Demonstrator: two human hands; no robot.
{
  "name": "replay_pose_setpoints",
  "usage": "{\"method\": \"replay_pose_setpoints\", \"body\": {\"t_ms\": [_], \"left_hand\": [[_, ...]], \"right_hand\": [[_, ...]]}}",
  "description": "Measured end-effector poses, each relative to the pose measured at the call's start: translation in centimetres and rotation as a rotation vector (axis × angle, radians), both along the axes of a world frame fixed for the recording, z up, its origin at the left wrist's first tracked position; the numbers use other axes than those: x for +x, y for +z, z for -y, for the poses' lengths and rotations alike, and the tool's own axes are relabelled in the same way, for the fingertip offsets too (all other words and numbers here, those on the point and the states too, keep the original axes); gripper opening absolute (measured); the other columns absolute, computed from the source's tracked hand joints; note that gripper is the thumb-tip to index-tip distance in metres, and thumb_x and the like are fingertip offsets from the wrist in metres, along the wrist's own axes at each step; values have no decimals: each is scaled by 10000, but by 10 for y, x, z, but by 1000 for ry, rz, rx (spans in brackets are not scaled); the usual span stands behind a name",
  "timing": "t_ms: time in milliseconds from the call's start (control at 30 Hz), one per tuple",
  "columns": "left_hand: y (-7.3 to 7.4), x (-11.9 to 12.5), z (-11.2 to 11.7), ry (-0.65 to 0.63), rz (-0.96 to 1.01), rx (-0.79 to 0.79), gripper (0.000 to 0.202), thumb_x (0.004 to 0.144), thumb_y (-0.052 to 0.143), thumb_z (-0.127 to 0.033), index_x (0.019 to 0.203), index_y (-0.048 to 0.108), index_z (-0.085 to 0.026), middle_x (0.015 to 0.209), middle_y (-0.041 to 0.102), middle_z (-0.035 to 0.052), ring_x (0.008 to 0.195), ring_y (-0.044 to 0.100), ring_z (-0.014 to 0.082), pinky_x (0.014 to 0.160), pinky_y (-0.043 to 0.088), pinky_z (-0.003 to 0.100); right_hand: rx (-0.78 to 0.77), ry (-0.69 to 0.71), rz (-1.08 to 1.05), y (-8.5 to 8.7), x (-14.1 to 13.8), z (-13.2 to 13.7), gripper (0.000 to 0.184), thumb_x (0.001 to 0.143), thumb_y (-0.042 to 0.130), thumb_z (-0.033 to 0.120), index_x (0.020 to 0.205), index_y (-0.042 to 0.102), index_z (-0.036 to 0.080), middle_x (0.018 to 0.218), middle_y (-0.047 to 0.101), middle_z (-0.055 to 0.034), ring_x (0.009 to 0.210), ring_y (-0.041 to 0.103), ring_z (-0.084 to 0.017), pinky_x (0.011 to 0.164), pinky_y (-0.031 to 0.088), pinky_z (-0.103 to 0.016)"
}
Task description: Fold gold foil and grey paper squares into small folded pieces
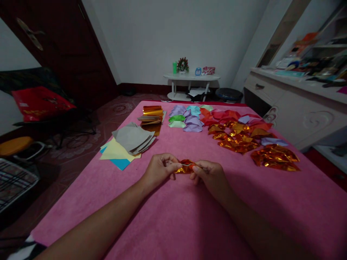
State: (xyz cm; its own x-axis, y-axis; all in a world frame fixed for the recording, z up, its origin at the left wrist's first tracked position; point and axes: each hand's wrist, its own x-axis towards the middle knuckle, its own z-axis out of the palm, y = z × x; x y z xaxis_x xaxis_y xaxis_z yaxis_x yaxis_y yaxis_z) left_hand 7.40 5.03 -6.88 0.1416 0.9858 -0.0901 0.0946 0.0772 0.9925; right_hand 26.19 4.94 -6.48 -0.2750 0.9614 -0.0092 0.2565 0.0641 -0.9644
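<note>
Between my hands, just above the pink cloth, is a piece of folded gold foil paper [185, 169], shiny orange-gold with a pale edge along its top. My left hand [163, 166] pinches its left end between thumb and fingers. At the right end my right hand [207, 171] grips it the same way. To the right lie several finished-looking folded gold foil shapes [275, 157], crinkled and boat-like. Behind them sit red folded paper shapes [225, 116], with purple folded shapes [193, 123] and green ones [177, 118] farther left.
On the table's left are grey paper sheets [132, 137], yellow sheets [115, 148], blue sheets [121, 164] and a stack of gold foil sheets [151, 111]. The pink tablecloth [162, 224] covers the table. A white cabinet [292, 97] stands close on the right; a low white table [191, 77] is behind.
</note>
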Motion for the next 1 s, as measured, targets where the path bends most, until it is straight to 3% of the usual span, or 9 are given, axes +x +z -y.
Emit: {"method": "replay_pose_setpoints", "body": {"t_ms": [167,267,367,567,633,700,800,900,1000], "left_hand": [[-3,4,3,-87,-116,76,293,649,759,-379,687,637,-114,596,596,-5,510,505,78,478,358,183],[-4,4,5,-60,-153,121,319,672,739,-408,648,619,-114,561,539,-23,494,440,61,459,311,176],[-2,4,6,-25,-128,93,340,681,731,-415,611,582,-117,497,488,-43,443,394,46,424,274,167],[2,2,4,-88,-52,13,328,757,655,-414,654,616,-105,462,553,-14,396,476,67,416,324,168],[2,1,2,-85,-7,-9,324,770,637,-417,729,637,-96,469,566,-10,388,501,78,421,350,176],[0,0,0,-56,58,-23,334,762,641,-421,837,638,-95,532,606,-3,382,521,85,420,376,186],[-3,-4,-3,-7,132,9,358,797,608,-420,970,619,-107,711,676,40,408,544,80,419,382,188],[-6,-9,-4,-6,146,86,339,851,554,-381,1069,609,-127,849,693,82,533,596,97,474,415,191],[-6,-10,-3,-39,68,268,348,776,675,-305,1093,635,-167,1037,657,108,836,638,163,682,500,245]], "right_hand": [[90,-31,82,-4,-4,5,226,812,548,280,617,605,182,556,597,15,513,540,-117,530,420,-225],[81,-61,98,-5,-5,6,179,792,577,279,639,601,189,571,604,15,523,534,-122,517,410,-224],[70,-39,39,-6,-3,5,268,852,504,311,642,604,177,572,605,2,517,543,-122,525,416,-230],[-12,-3,-102,-6,1,4,333,866,476,371,641,597,158,560,611,-14,490,552,-120,507,414,-232],[-66,-12,-153,-4,1,4,282,849,490,377,726,609,153,578,625,-12,484,554,-119,486,406,-226],[-113,-51,-195,-2,1,3,254,824,515,371,907,606,148,585,640,0,471,558,-122,467,397,-221],[-127,-137,-221,1,1,1,386,798,536,352,1126,521,148,550,637,26,440,550,-127,448,385,-215],[-128,-186,-243,3,1,1,399,790,529,343,1142,487,161,524,623,41,414,532,-125,432,373,-209],[-139,-196,-274,3,2,1,355,786,537,338,1095,492,170,516,615,44,409,525,-122,433,376,-209]]}}
